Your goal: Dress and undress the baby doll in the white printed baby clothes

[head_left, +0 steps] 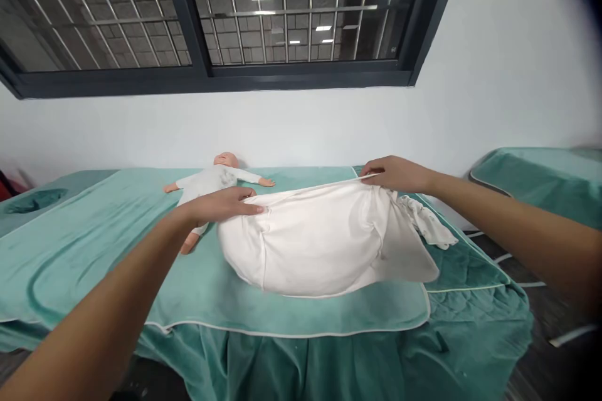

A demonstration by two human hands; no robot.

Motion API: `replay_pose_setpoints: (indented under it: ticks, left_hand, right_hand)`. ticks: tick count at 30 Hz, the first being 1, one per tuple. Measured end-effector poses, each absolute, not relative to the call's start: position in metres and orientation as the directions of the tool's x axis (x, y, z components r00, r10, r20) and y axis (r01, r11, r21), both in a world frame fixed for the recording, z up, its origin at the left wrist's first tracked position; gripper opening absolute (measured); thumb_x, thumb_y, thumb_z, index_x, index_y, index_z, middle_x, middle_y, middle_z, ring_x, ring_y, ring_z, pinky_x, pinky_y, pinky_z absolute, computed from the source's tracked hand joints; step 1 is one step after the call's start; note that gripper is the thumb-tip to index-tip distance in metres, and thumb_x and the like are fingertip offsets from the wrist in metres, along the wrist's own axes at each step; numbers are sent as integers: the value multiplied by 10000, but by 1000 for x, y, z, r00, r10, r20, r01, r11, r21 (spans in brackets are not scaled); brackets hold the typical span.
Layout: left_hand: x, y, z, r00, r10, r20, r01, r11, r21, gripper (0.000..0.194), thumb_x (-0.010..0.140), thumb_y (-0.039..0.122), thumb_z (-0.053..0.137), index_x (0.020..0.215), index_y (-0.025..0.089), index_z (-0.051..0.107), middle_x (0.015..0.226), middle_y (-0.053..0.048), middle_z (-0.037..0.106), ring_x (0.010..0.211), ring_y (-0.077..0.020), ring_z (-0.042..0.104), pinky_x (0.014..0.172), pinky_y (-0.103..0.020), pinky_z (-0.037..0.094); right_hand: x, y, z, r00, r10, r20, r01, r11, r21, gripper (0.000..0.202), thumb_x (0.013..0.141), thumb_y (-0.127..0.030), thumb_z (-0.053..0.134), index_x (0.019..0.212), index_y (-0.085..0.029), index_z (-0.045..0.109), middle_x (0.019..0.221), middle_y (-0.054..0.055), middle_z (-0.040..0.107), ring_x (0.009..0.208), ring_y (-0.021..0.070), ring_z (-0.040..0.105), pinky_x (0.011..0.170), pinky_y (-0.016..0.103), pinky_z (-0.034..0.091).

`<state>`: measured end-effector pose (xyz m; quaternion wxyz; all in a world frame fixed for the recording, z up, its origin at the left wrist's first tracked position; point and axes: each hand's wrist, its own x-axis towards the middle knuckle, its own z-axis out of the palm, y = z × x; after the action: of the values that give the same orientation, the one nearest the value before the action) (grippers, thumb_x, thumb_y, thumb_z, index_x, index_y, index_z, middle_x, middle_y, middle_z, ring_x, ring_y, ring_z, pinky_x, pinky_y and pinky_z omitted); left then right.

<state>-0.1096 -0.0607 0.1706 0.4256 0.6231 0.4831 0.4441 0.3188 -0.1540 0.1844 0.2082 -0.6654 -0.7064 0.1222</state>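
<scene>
A white cloth (315, 241), sewn with seams, hangs stretched between my hands in front of me. My left hand (226, 205) pinches its upper left edge between thumb and fingers. Farther right, my right hand (394, 174) grips the upper right edge. Folds run down from both grips, and the lower part bulges over the green bed cover (117, 213). Behind my left hand lies a baby doll (202, 183) in a white suit, on its back with arms spread; my forearm and hand hide part of its lower body.
A crumpled white garment (430, 225) lies right of the cloth, partly behind it. Another green-covered bed (545, 169) stands at the right, beyond a gap showing the dark floor (545, 313). Behind the bed is a white wall (329, 125) under a barred window (301, 72).
</scene>
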Motion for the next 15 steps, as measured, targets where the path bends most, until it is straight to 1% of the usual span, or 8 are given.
replay_pose_setpoints:
  ticks: [2,3,4,5,6,9,12,15]
  left_hand:
    - [-95,-49,153,190,982,13,333,-77,940,233,539,286,816,641,250,610,730,-72,690,859,-326,670,800,-357,500]
    - [-84,-46,143,192,981,16,425,-98,900,260,515,276,831,644,245,608,753,-80,695,911,-342,663,846,-375,489]
    - [-72,-45,132,168,983,76,556,-158,816,288,504,290,841,644,240,595,768,-83,692,952,-355,654,887,-397,474]
    - [-59,-46,120,147,976,164,694,-220,686,301,534,340,830,663,238,579,811,-85,689,1006,-362,639,924,-422,459]
    - [-47,-49,107,139,968,209,737,-242,631,286,582,341,807,714,228,579,923,-112,689,1106,-375,598,975,-452,426]
    - [-12,-69,67,188,939,289,772,-323,548,229,741,230,669,956,204,593,1273,-174,580,1324,-362,420,1084,-509,312]
    - [13,-91,32,312,903,297,758,-425,495,202,834,153,539,1017,194,613,1235,-171,597,1271,-317,464,1090,-470,318]
    - [25,-100,10,398,873,282,738,-487,466,240,879,137,464,1029,205,638,1168,-150,632,1204,-289,522,1050,-420,370]
  right_hand:
    - [318,-138,173,-46,997,62,939,64,-339,185,788,-355,641,893,-246,747,955,27,730,849,205,661,732,287,485]
    - [315,-131,165,-38,999,31,958,46,-284,165,782,-317,645,892,-241,742,977,31,729,880,210,660,763,291,484]
    - [308,-125,155,-15,1000,23,968,20,-251,151,775,-272,649,891,-229,734,989,42,727,909,220,656,793,303,481]
    - [297,-121,143,14,999,31,973,-6,-231,154,778,-237,640,904,-214,724,1004,62,722,937,235,649,818,324,479]
    - [284,-119,130,46,998,46,976,-35,-214,183,783,-202,624,943,-197,713,1027,92,712,969,256,640,834,350,478]
    - [232,-126,82,34,989,146,982,-6,-191,382,791,-92,576,1161,-164,636,1294,161,596,1206,288,525,967,386,420]
    - [187,-136,36,-58,978,198,971,101,-216,406,879,-97,476,1240,-246,584,1379,71,550,1260,217,481,1036,325,372]
    - [173,-136,6,12,975,221,963,48,-267,343,937,-171,422,1243,-220,569,1322,85,579,1218,229,506,1012,324,393]
